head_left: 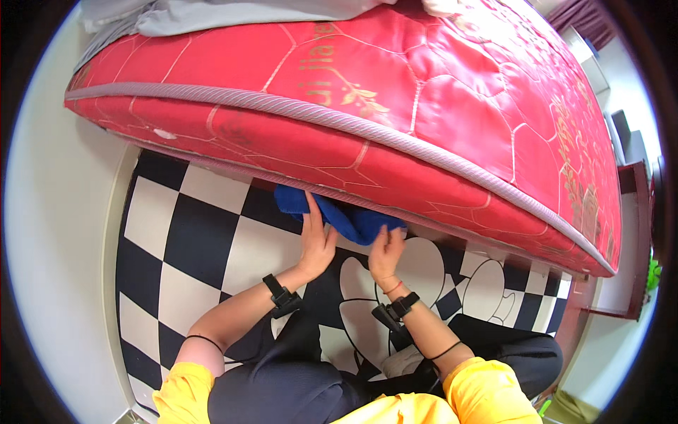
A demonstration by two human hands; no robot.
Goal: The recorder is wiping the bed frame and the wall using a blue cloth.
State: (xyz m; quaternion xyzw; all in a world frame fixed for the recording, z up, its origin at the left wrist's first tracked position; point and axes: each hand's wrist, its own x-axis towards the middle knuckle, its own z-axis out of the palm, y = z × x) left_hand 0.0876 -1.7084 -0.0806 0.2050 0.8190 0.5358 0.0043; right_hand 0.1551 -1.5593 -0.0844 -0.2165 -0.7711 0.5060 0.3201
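Observation:
A crumpled blue cloth lies bunched at the lower edge of a red mattress, partly hidden under it. My left hand is on the cloth's left part, with the index finger long against the fabric and the thumb lower down. Its remaining fingers are partly hidden, and the cloth appears held between them. At the cloth's right end, my right hand has its fingers bent and pinched on the fabric. Each wrist carries a black strapped device.
The mattress overhangs the black-and-white patterned floor mat across my front. Grey bedding lies on top. A white wall rises at the left. A dark red wooden piece of furniture stands at the right. My bent legs are close below my hands.

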